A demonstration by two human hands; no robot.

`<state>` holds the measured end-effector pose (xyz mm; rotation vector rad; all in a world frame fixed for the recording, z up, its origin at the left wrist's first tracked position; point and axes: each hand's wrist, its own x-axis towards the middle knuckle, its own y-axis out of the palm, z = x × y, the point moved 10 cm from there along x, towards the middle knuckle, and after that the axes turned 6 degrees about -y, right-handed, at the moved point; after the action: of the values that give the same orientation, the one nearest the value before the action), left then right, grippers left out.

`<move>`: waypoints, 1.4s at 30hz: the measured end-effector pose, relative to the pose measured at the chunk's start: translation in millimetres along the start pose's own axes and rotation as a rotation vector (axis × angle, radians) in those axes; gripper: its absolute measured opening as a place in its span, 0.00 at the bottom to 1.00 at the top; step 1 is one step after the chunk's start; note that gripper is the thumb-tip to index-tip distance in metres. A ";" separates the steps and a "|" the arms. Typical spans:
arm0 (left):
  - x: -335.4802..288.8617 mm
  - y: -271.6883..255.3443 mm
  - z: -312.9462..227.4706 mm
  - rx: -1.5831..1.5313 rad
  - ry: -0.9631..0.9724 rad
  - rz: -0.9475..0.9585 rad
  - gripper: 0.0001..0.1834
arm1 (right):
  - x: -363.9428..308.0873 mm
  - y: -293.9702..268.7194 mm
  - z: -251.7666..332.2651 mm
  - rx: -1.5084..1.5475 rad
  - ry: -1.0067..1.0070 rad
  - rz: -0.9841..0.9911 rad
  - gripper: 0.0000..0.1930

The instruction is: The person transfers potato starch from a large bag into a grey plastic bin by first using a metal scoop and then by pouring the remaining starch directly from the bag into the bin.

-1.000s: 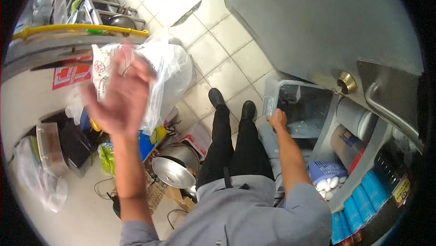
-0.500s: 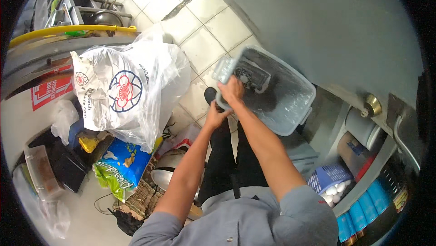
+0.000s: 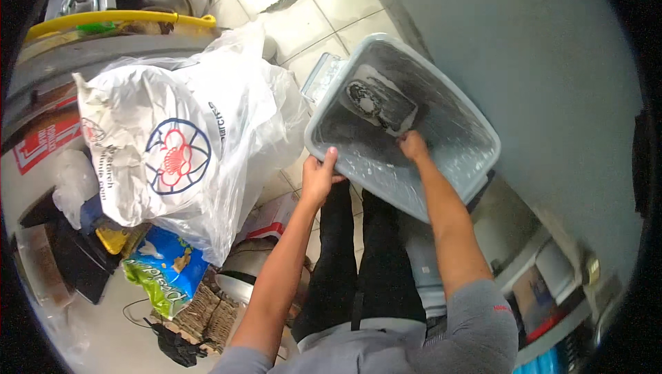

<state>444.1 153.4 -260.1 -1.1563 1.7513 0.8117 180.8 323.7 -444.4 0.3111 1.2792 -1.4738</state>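
Observation:
A deep grey plastic tub (image 3: 458, 108), its inside dusted and streaked with white powder, is tilted up in front of my legs. My left hand (image 3: 318, 179) is closed on its near-left rim, with the thumb over the edge. My right hand (image 3: 414, 146) reaches inside, fingers curled at the near end of a dark rectangular plastic container (image 3: 396, 103) lying at the tub's bottom. White powder coats this container's edges, and a round patterned patch shows at its far end. My right fingertips are partly hidden.
On the left stands a large white printed sack (image 3: 131, 146) in clear plastic. Below it are a blue and green bag (image 3: 169, 263) and a woven brown bundle (image 3: 207, 312). A grey door-like panel (image 3: 524, 63) rises at right. White tiles (image 3: 296, 25) cover the floor.
My right hand has left the tub's rim and gone inside to the dark container. The tub is raised and tilted closer to me, while my left hand stays on its rim.

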 end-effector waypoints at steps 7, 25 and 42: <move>1.8 -8.9 -0.2 0.048 -0.076 -0.054 0.23 | 145.7 76.9 -19.1 -0.253 -0.108 0.153 0.17; 3.8 -9.2 2.6 0.044 -0.130 -0.074 0.17 | 143.9 193.1 -181.5 -0.370 0.354 0.308 0.27; -37.7 -17.4 3.8 0.152 -0.132 0.111 0.36 | -45.7 39.6 68.4 1.717 0.610 0.382 0.08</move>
<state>469.0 164.5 -228.5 -0.8920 1.7465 0.7879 259.6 300.2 -404.5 2.0724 -0.0412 -1.8158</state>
